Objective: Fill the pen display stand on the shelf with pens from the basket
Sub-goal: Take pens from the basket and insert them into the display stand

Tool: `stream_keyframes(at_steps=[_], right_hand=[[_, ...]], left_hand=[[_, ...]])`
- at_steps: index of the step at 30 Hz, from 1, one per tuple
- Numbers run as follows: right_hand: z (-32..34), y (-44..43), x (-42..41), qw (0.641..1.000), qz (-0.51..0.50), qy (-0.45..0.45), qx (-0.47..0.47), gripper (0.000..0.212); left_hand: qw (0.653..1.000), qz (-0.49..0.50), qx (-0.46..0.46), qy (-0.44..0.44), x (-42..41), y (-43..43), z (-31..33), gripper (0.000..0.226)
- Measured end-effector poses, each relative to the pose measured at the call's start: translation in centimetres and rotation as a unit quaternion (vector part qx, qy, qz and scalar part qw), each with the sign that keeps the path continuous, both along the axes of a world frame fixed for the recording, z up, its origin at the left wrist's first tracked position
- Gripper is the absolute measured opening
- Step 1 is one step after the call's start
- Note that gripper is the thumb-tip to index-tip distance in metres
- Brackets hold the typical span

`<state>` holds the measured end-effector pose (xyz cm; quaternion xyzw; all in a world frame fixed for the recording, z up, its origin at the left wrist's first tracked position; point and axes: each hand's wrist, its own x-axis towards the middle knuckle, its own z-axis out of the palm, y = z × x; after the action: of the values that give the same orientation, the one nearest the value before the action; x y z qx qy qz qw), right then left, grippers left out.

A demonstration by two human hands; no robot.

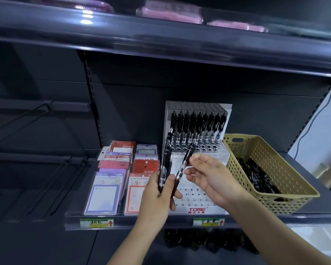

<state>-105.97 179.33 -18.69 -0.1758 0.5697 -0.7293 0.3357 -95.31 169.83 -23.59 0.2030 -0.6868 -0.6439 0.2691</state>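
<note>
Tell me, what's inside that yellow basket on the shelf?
The basket holds a heap of black pens, lying loose along its floor. Its near wall hides the lower part of the heap, so how many there are cannot be told.

One white pen display stand (196,209) sits on the shelf, with nine black pens (196,124) filling its back row. One tan perforated basket (271,169) beside it holds a heap of pens too tangled to count. Two hands: the left hand (159,196) grips about three pens, the right hand (212,176) one pen (182,167). Two green price labels (97,223) mark the shelf edge.
</note>
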Motion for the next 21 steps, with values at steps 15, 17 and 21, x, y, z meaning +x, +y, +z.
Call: stream_keyframes(at_steps=[15, 17, 21], right_hand=[[6.7, -0.5, -7.5, 0.848, -0.303, 0.401, 0.169, 0.008], [6.2, -1.2, -8.2, 0.837, -0.296, 0.421, 0.186, 0.006], [5.3, -1.8, -9.2, 0.829, -0.286, 0.437, 0.201, 0.008]], left_hand=[[0.997, 0.045, 0.043, -0.05, -0.3, -0.1, -0.3, 0.02], [0.997, 0.041, 0.04, -0.049, -0.4, -0.1, -0.2, 0.02], [0.998, 0.03, 0.039, -0.048, -0.3, -0.3, -0.1, 0.017]])
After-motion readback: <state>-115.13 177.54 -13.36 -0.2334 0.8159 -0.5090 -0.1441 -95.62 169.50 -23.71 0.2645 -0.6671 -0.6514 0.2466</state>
